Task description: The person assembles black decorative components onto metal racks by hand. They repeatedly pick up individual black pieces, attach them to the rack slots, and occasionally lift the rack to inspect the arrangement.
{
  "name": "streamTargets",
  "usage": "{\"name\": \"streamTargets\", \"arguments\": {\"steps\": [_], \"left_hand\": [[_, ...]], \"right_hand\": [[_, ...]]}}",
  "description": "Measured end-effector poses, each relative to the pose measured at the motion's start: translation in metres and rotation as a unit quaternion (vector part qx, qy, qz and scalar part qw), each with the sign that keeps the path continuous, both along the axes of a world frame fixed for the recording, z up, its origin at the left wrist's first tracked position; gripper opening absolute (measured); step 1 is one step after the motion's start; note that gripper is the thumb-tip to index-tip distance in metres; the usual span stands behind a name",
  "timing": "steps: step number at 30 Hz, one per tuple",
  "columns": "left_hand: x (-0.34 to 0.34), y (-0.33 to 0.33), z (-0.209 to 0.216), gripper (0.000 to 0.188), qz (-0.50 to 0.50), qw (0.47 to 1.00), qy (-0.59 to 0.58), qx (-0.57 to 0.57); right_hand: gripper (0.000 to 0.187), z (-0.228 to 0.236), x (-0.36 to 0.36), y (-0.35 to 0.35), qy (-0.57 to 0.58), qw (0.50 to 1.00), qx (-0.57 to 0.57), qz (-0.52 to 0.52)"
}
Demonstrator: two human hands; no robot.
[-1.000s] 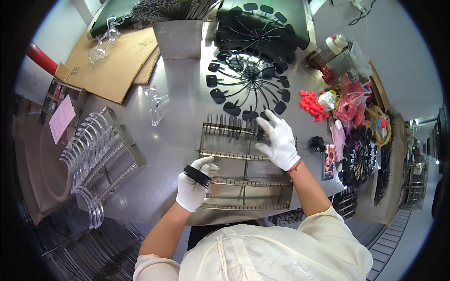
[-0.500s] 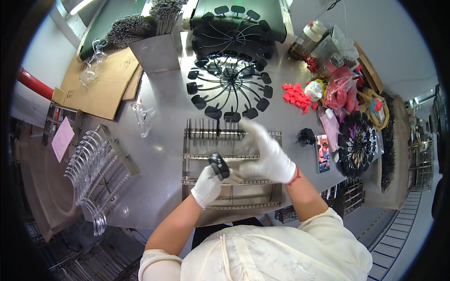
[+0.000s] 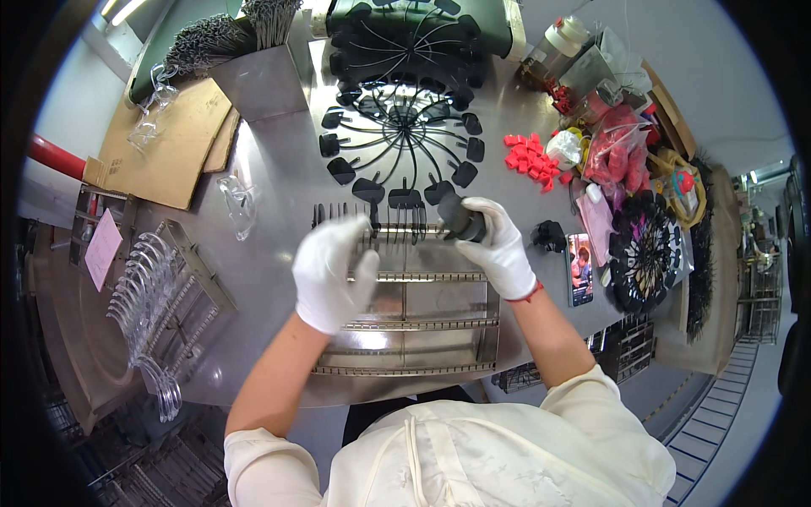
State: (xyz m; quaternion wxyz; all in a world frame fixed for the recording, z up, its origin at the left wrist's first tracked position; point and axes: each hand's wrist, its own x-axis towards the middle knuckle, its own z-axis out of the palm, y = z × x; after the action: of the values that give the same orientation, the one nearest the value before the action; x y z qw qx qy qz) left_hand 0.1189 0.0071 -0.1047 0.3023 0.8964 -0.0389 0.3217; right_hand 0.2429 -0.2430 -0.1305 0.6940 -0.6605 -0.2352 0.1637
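My right hand (image 3: 505,258), in a white glove, pinches a small bundle of dark, flat lens-shaped pieces (image 3: 462,221) above the rack's far right corner. My left hand (image 3: 325,275), also gloved, hovers over the rack's left side with thumb and fingers apart and nothing seen in it. Under both hands lies a metal rack (image 3: 448,324) with several slotted bars. Several thin dark pieces (image 3: 420,221) stand upright in its far bar; the left hand partly hides that row. Just beyond, black paddle-shaped pieces on curved stems form a wheel-like cluster (image 3: 405,127).
Clear curved parts fill a second rack (image 3: 198,270) at left. Cardboard (image 3: 169,152) and a metal bin of wires (image 3: 262,80) stand far left. At right are a phone (image 3: 580,270), red pieces (image 3: 528,160), a bottle (image 3: 557,46) and another black cluster (image 3: 646,253).
The dark piece seen in my left hand is gone from it, and my right hand now holds dark pieces. My left hand has moved forward and left over the rack; the view has shifted slightly.
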Motion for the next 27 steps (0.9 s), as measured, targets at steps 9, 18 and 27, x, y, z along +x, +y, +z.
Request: {"name": "streamTargets", "arguments": {"steps": [9,18,27], "left_hand": [[0.026,-0.003,-0.021,0.059,-0.094,0.982,0.070,0.151],[0.025,0.007,-0.011,0.058,-0.070,0.978,0.079,0.181],[0.010,0.003,-0.017,0.069,-0.076,0.968,0.123,0.205]], "right_hand": [[0.050,-0.006,0.020,0.021,-0.274,0.947,-0.164,0.044],[0.042,0.007,0.010,0.033,-0.307,0.938,-0.160,0.015],[0.045,-0.012,0.015,0.006,-0.412,0.888,-0.203,0.015]]}}
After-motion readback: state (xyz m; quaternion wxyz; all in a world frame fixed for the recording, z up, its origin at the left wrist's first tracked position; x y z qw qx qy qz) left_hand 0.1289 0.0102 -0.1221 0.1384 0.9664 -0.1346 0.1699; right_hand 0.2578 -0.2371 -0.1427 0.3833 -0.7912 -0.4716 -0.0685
